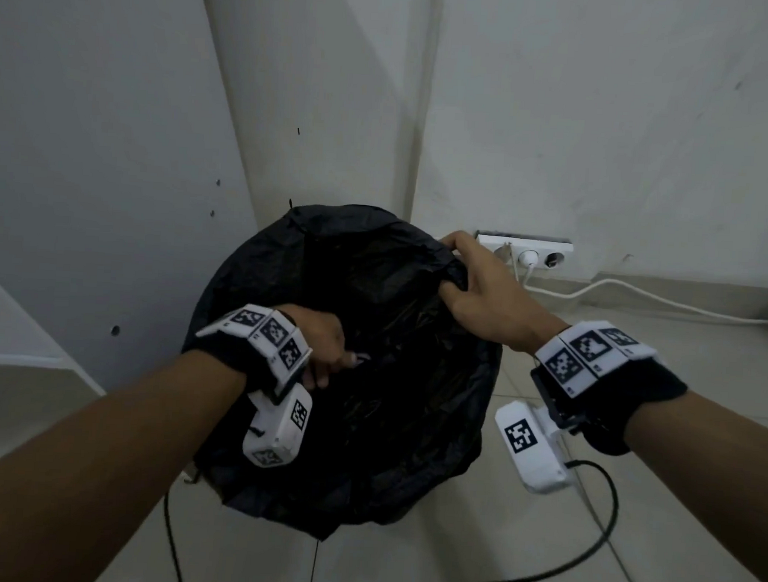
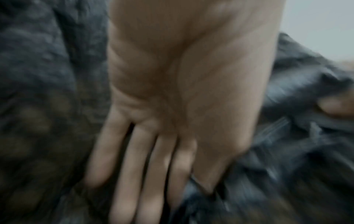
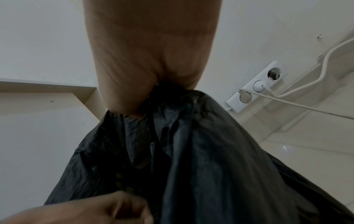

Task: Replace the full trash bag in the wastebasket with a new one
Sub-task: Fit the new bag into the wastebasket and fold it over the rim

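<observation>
Right hand (image 1: 476, 286) is pinching the black trash bag (image 1: 395, 380) rim on the wall-socket (image 1: 526, 253) side, left hand (image 2: 172, 106), fingers straight, is pressing plastic inward; best gathering evenly, avoiding tears.

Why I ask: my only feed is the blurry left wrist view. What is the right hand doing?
Observer: The right hand grips a bunched fold of the black trash bag at its far right edge.
Operator: Is the bag's mouth gathered shut?
Observer: No. The head view shows it spread wide, with the left hand over its near left side.
Operator: Anything close to that right hand?
Observer: A white power strip sits against the wall just beyond it, with one white plug in it.
</observation>
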The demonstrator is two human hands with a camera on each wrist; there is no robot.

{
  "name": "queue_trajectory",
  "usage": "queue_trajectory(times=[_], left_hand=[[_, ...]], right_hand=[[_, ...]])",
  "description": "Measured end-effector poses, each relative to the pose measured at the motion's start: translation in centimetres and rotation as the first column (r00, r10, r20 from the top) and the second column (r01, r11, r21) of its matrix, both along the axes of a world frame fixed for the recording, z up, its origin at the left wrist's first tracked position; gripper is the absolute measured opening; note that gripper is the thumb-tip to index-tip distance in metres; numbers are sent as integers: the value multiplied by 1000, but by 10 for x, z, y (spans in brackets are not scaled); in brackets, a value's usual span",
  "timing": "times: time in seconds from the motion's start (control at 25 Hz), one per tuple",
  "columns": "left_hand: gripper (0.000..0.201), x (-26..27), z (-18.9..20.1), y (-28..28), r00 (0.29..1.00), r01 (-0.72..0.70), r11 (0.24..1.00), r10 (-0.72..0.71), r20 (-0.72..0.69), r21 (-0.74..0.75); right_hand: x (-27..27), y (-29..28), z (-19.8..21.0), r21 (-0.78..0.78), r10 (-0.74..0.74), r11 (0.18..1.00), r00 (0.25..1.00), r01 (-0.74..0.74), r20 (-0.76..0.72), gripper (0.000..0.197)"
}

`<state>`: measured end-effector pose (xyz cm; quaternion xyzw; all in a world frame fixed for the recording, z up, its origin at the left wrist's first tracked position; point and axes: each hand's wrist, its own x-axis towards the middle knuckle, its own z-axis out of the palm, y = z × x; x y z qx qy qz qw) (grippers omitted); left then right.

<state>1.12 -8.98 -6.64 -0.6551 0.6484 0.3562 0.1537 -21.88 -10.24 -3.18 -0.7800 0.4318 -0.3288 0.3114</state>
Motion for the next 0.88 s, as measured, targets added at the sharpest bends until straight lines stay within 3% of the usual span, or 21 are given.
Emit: queue_trajectory(times=[0.12,0.2,0.28,0.36,0.48,0.56,0.64,0.76,0.88], left_hand=[[58,8,3,-8,973,-196,914,226,46,-354],[68,6,2,-7,954,-266,897,298,39,-352],[61,-2,-3,-4,965,-198,933,240,108,-302],[40,-16,-9,-2,986,3,963,42,162,-269],[37,-37,-14,-6,979,197,944,-206,-6,-263],[47,-48,-7,-9,985,141,904,-167,-30,-402],[51,-54,-4,-11,991,130,883,-129,33,-450],[39,-57,-1,-8,982,183,884,-139,132,-431],[32,-50,-15,10,949,257,935,-198,244,-243]], right_hand=[[-1,4,2,13,9,1000,1000,-9,9,26],[-1,6,3,16,18,1000,1000,-18,3,25],[1,6,3,23,22,1000,1000,-22,4,24],[3,6,4,47,36,998,999,-37,20,24],[6,7,3,59,67,996,997,-69,30,26],[8,10,3,45,85,995,996,-85,8,27],[8,12,4,30,59,998,998,-59,-6,28],[7,10,2,29,49,998,999,-49,11,27],[5,7,1,44,33,998,998,-35,44,23]])
